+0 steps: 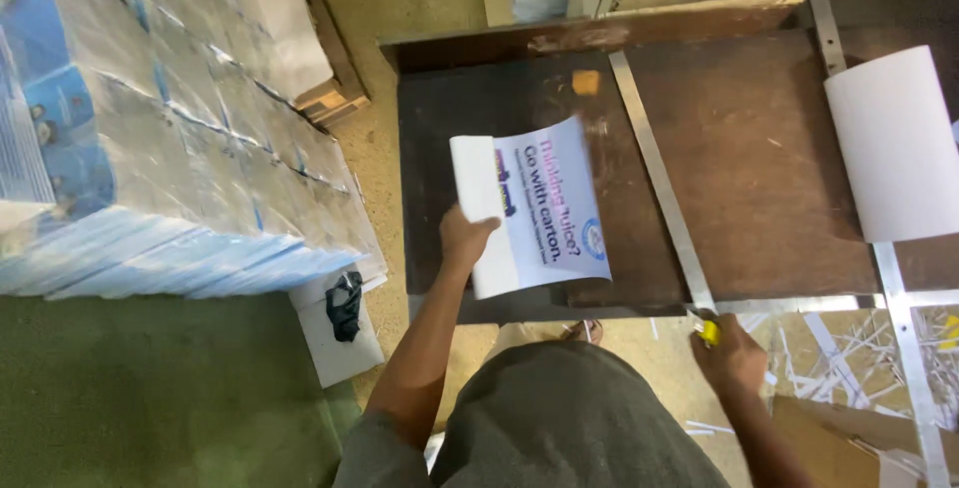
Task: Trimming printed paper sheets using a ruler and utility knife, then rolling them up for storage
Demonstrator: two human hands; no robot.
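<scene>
Now we see the left hand (465, 238) closed on a curled white printed paper sheet (529, 208) over the dark wooden cutting table (759, 148), while at four o'clock the right hand (729, 353) grips a yellow-handled knife (707, 329) beside the long metal straightedge (659, 183), so the sheet seems mid-placement, needing alignment under that edge.

The person wore a dull grey-green garment, plain and unpatterned, which filled the lower middle of the head view in soft folds. Short sleeves of the same cloth ended above the elbows, leaving both forearms bare. The left hand (466, 235) and the right hand (731, 353) were bare too, with no gloves, rings, watch or bands to be seen on the wrists. Below the cloth's edge, part of a foot in an open sandal showed.
</scene>
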